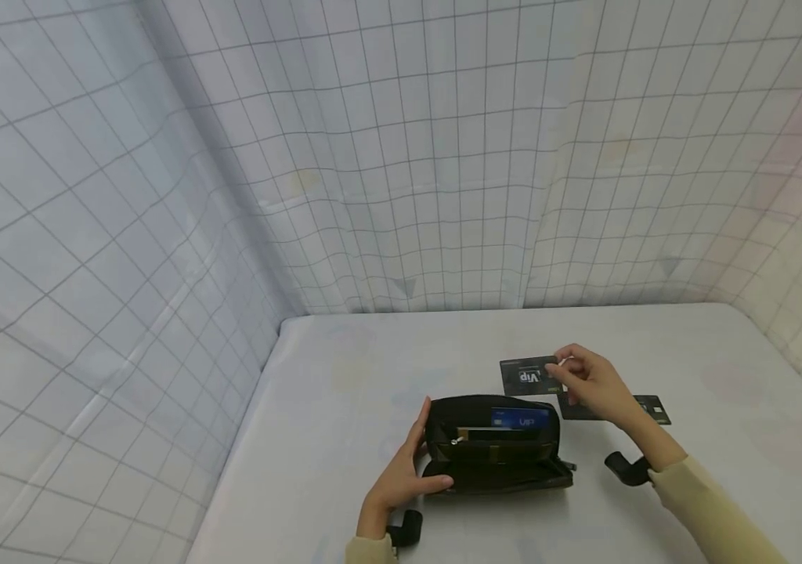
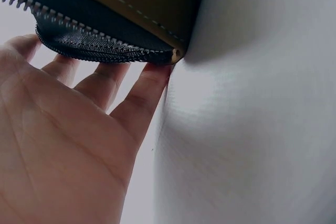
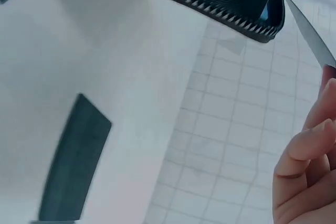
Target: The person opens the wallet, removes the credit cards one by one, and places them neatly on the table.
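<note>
A black zip wallet point(image 1: 507, 475) lies unzipped and spread wide on the table, zipper teeth along its rim. A blue VIP card point(image 1: 521, 418) shows in its back part, with a tan edge below it. My left hand point(image 1: 401, 474) grips the wallet's left end, thumb on the near flap and fingers behind; the left wrist view shows the fingertips against the zip edge. Beyond the wallet's far right corner, my right hand point(image 1: 591, 384) pinches a black VIP card point(image 1: 524, 377) by its right end. In the right wrist view this card point(image 3: 310, 30) appears nearly edge-on.
Another dark card point(image 1: 655, 409) lies on the white table point(image 1: 316, 407) right of the wallet, partly hidden by my right hand. A zip pull point(image 1: 568, 465) sticks out at the wallet's right end. Grid-patterned white curtains point(image 1: 401, 172) stand behind and along the sides.
</note>
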The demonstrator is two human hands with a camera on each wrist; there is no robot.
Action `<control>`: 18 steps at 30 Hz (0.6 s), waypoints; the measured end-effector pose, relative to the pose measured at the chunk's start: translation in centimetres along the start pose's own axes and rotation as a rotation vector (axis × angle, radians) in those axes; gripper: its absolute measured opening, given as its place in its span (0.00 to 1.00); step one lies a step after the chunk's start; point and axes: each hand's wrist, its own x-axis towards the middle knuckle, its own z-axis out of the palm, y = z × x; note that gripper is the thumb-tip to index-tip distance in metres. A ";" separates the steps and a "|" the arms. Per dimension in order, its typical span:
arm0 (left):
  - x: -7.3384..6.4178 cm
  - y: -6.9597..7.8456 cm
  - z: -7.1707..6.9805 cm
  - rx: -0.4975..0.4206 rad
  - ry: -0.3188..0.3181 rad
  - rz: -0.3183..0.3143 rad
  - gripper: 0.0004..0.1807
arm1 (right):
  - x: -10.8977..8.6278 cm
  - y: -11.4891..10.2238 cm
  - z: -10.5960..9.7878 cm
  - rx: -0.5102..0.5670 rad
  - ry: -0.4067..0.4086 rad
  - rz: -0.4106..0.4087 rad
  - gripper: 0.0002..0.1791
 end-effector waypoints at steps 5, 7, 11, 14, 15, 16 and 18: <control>0.0 0.0 0.0 -0.010 0.001 0.007 0.58 | -0.7 1.7 -1.3 0.058 0.019 0.094 0.19; -0.1 0.1 0.0 -0.006 0.003 0.012 0.58 | -1.0 2.3 -1.8 0.064 0.028 0.128 0.21; -0.1 0.2 0.1 -0.011 0.000 0.031 0.58 | -1.5 3.5 -2.8 0.050 0.042 0.165 0.23; -0.1 0.2 0.1 -0.016 -0.003 0.031 0.58 | -1.9 4.3 -3.8 0.048 0.049 0.182 0.24; -0.1 0.2 0.1 -0.016 -0.004 0.025 0.58 | -2.1 4.6 -4.1 0.044 0.053 0.188 0.25; -0.1 0.2 0.1 -0.015 -0.005 0.016 0.58 | -2.2 4.9 -4.5 0.042 0.056 0.194 0.25; -0.1 0.1 0.0 -0.013 -0.007 0.007 0.58 | -2.5 5.6 -5.3 0.031 0.064 0.207 0.25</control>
